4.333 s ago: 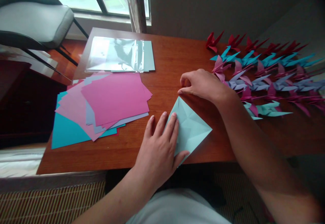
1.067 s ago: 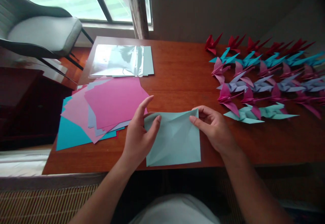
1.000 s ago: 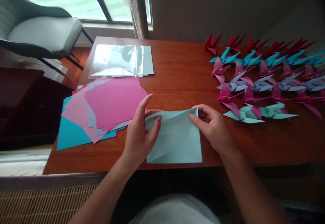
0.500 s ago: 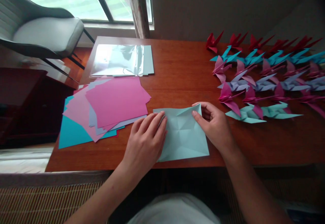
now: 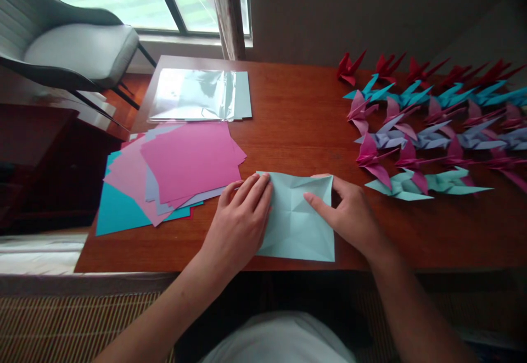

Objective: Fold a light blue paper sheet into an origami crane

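Note:
A pale teal paper square (image 5: 297, 232) with crossing creases lies flat near the front edge of the wooden table (image 5: 296, 105). My left hand (image 5: 239, 225) rests flat on its left part, fingers stretched out and close together. My right hand (image 5: 354, 217) is at the sheet's upper right corner. Its thumb lies on top of the paper and its fingers curl round the corner, pinching it.
To the left lies a fanned stack of pink, lilac and turquoise paper sheets (image 5: 185, 160), and behind it a clear plastic sleeve (image 5: 193, 94) of paper. Rows of several folded paper cranes (image 5: 411, 127) fill the right side. A grey chair (image 5: 78, 50) stands by the window.
The teal sheet, held up between both hands a second ago, has come down flat on the table. My left hand went from pinching its left edge to lying flat on it.

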A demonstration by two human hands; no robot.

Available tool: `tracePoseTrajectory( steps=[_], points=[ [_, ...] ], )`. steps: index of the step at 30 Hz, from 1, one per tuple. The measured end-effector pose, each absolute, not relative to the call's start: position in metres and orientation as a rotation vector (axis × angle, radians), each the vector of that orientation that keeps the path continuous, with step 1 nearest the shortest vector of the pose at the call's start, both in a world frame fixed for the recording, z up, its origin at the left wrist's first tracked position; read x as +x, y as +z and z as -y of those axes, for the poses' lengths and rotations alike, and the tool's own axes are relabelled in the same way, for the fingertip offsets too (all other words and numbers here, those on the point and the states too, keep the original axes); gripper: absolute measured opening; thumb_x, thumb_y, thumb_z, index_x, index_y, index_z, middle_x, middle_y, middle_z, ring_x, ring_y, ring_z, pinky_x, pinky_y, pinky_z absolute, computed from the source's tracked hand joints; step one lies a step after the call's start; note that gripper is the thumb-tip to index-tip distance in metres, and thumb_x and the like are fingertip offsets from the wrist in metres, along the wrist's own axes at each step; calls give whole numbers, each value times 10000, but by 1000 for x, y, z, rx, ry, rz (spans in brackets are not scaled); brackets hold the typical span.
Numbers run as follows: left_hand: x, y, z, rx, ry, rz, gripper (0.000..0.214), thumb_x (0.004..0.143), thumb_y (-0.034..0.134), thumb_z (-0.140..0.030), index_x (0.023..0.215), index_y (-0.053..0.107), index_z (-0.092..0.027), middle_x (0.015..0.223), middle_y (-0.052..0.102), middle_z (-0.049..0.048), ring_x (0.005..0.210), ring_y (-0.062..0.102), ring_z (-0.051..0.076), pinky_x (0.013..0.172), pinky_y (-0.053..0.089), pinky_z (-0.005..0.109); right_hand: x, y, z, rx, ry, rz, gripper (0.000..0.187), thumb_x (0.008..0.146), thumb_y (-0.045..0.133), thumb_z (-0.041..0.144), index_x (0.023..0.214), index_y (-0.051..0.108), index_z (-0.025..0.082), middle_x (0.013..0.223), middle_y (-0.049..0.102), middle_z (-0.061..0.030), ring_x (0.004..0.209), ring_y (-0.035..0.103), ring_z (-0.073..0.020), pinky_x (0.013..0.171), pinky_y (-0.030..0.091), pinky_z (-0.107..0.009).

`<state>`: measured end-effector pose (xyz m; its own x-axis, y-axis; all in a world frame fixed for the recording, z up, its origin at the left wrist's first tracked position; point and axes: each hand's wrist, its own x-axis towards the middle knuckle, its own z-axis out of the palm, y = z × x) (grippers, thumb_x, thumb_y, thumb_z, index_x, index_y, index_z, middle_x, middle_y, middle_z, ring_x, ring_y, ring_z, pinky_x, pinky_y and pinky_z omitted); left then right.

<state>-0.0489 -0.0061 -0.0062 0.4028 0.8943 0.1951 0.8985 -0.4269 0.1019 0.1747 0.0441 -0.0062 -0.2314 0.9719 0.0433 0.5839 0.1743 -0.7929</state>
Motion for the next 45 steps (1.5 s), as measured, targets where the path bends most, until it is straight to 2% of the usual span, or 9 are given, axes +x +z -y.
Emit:
tracePoseTrajectory(
  steps=[3, 7, 17, 24, 30, 36, 39, 45],
  points=[
    [-49, -6, 6, -2628, -342, 1670, 417, 1000, 450, -191, 1388, 573, -104, 1521, 523, 134, 1382, 513, 300, 1081, 398, 476, 173, -7, -43, -1455, 695, 2008, 141, 866, 686, 303, 981, 677, 223, 979, 766, -87, 924, 729, -288, 828, 587, -423],
    [-50, -6, 6, -2637, -353, 1668, 426, 998, 445, -187, 1399, 563, -104, 1527, 515, 135, 1391, 507, 295, 1093, 396, 479, 174, -11, -40, -1409, 518, 2125, 184, 908, 630, 262, 1079, 664, 204, 1050, 741, -108, 997, 705, -290, 885, 570, -439],
    [-52, -9, 3, -2685, -340, 1647, 458, 980, 466, -170, 1424, 534, -78, 1547, 490, 142, 1421, 475, 295, 1132, 404, 461, 182, -17, -30, -1111, 322, 2352, 352, 956, 556, 168, 1303, 596, 211, 1248, 706, -102, 1143, 646, -263, 1019, 527, -445],
    [-54, -7, -6, -2765, -289, 1526, 468, 973, 453, -134, 1430, 527, -65, 1544, 491, 157, 1439, 450, 289, 1167, 394, 442, 179, -14, -24, -1006, 157, 2504, 410, 961, 507, 109, 1353, 594, 193, 1302, 705, -112, 1193, 660, -270, 1000, 537, -437],
    [-53, -4, -7, -2603, -296, 1669, 424, 987, 461, -179, 1385, 570, -83, 1491, 546, 179, 1332, 540, 331, 1062, 472, 470, 182, -13, -23, -1022, 69, 2565, 409, 951, 521, 98, 1328, 630, 212, 1288, 715, -101, 1163, 672, -279, 981, 542, -445],
    [-49, 1, -11, -2544, -218, 1707, 394, 1001, 470, -257, 1352, 593, -124, 1414, 599, 177, 1196, 582, 349, 898, 503, 485, 181, -12, -20, -993, 7, 2557, 345, 939, 534, 92, 1251, 664, 160, 1297, 708, -125, 1170, 671, -290, 951, 555, -436],
    [-49, 1, -16, -2551, -187, 1689, 409, 1006, 442, -261, 1360, 579, -108, 1397, 597, 180, 1170, 571, 347, 880, 494, 478, 180, -12, -19, -969, -2, 2572, 333, 948, 521, 87, 1238, 665, 163, 1319, 696, -123, 1197, 662, -287, 943, 555, -434],
    [-49, 4, -21, -2576, -99, 1710, 513, 977, 446, -268, 1459, 481, -95, 1453, 516, 208, 1221, 508, 375, 896, 473, 502, 183, -14, -19, -946, -19, 2594, 365, 923, 560, 56, 1277, 642, 92, 1342, 680, -131, 1211, 652, -299, 969, 537, -441]
  ],
)
